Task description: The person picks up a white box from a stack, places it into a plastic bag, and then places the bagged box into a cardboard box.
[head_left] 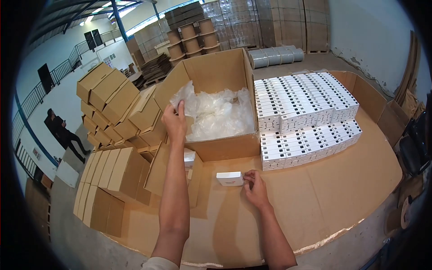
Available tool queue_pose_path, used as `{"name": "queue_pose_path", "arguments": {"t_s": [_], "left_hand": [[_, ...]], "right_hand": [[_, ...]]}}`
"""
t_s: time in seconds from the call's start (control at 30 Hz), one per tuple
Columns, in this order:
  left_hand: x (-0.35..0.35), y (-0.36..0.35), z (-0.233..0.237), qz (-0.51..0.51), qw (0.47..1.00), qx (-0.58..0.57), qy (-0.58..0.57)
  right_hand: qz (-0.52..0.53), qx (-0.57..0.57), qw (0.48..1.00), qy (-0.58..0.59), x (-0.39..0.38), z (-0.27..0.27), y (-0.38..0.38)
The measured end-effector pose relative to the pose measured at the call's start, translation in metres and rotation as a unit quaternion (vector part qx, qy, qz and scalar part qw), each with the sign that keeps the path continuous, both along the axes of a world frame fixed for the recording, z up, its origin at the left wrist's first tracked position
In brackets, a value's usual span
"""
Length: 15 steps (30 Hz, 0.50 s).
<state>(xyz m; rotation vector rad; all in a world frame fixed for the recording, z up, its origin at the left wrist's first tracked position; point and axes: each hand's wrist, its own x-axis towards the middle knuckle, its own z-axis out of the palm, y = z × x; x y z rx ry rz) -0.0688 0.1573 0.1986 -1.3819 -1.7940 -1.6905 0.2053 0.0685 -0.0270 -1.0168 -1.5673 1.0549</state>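
Note:
My left hand is raised at the left side of a large cardboard box, its fingers closed on a clear plastic bag. More crumpled clear bags fill the box. On the cardboard-covered table, my right hand has its fingertips at the right end of a small white box, pinching that end. An open brown carton stands partly behind my left forearm, with something white inside it.
Stacked white boxes stand on the right. Brown cartons are piled on the left. Cardboard spools and wrapped pallets stand behind. A person in dark clothes is at the far left.

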Motion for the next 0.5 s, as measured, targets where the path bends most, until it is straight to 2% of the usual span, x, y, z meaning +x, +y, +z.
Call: {"name": "queue_pose_path", "arguments": {"t_s": [0.13, 0.17, 0.23, 0.3, 0.43, 0.5], "left_hand": [[0.022, -0.043, -0.004, -0.074, 0.992, 0.018, -0.096], [0.034, -0.058, -0.011, -0.124, 0.983, 0.035, -0.131], [0.062, -0.090, -0.030, -0.224, 0.951, 0.069, -0.201], [0.075, -0.120, -0.068, -0.293, 0.922, 0.045, -0.250], [0.099, -0.178, -0.141, -0.279, 0.888, -0.096, -0.353], [0.103, -0.193, -0.171, -0.282, 0.871, -0.147, -0.374]], "right_hand": [[-0.018, 0.021, 1.000, -0.003, 0.001, -0.002, -0.002], [-0.032, 0.025, 0.999, 0.012, 0.001, -0.005, -0.003], [-0.063, 0.036, 0.997, 0.039, 0.000, -0.009, -0.004], [-0.070, 0.006, 0.995, 0.077, 0.001, -0.008, -0.007], [-0.038, -0.036, 0.987, 0.152, 0.009, -0.014, -0.014], [0.035, -0.084, 0.969, 0.231, 0.014, -0.013, -0.020]]}}
